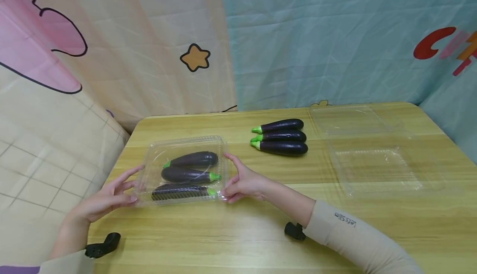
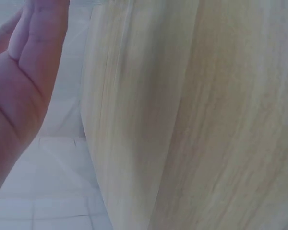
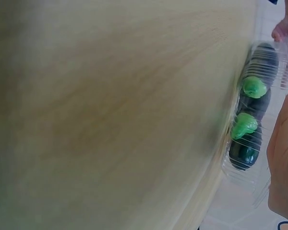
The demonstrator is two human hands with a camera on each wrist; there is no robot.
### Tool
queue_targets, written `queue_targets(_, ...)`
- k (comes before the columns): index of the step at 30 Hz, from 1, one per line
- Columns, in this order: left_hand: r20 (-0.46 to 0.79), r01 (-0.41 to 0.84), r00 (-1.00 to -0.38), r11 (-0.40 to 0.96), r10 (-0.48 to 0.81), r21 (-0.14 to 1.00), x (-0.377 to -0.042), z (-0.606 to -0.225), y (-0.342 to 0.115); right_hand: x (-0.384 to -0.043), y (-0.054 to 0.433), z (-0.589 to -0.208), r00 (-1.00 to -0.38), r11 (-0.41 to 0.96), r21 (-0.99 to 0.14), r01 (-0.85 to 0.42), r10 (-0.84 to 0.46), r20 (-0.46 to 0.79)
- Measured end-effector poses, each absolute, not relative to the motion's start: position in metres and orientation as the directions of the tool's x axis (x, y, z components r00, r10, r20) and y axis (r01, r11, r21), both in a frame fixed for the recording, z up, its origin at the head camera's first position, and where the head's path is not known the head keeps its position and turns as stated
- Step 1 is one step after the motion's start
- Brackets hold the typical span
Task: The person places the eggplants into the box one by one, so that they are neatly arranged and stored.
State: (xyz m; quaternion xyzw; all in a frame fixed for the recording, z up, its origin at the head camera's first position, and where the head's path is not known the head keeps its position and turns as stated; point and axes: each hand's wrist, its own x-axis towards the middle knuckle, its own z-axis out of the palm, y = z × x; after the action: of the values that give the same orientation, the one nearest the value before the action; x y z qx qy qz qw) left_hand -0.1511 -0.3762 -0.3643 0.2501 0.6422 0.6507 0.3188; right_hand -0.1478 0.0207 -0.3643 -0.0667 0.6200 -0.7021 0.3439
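A clear plastic clamshell container (image 1: 182,141) with its lid over three dark purple eggplants (image 1: 185,174) is on the left part of the table. My left hand (image 1: 108,197) holds its left side, thumb near the front corner and fingers farther up the edge. At the right side, my right hand (image 1: 242,181) grips the front corner, with one finger stretched along the edge. In the right wrist view, green eggplant stems (image 3: 244,125) show through the ribbed wall beside my hand (image 3: 285,158). The left wrist view catches part of my left palm (image 2: 24,81), but not the container's contents.
Three more eggplants (image 1: 284,136) lie side by side behind and right of the container. Another clear container (image 1: 376,170) stands opened out at the table's right. The wooden table (image 1: 238,232) reaches a curtain (image 1: 156,58) at the back.
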Motion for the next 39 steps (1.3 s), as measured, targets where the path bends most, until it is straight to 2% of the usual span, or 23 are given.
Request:
queue_targets(12,-0.122,-0.111,-0.662,0.064,0.74,0.992,-0.152,-0.362,-0.375,-0.147,0.02,-0.363,-0.755,-0.01,-0.906,0.423,-0.556,-0.347)
queue_targets(18,-0.156,-0.167,-0.628,0.063,0.762,0.984,-0.156,-0.359,-0.372,-0.145,0.019,-0.363,-0.761,-0.02,-0.905,0.426,-0.548,-0.346)
queue_targets(23,-0.183,-0.204,-0.624,0.068,0.76,0.977,-0.156,-0.355,-0.369,-0.144,0.018,-0.363,-0.765,-0.022,-0.906,0.422,-0.545,-0.343)
queue_targets(34,-0.341,-0.245,-0.656,0.236,0.673,0.94,-0.155,-0.343,-0.364,-0.145,0.019,-0.361,-0.756,-0.027,-0.894,0.447,-0.546,-0.361)
queue_targets(39,-0.373,-0.252,-0.663,0.276,0.649,0.928,-0.155,-0.339,-0.362,-0.145,0.018,-0.36,-0.754,-0.021,-0.893,0.45,-0.544,-0.367)
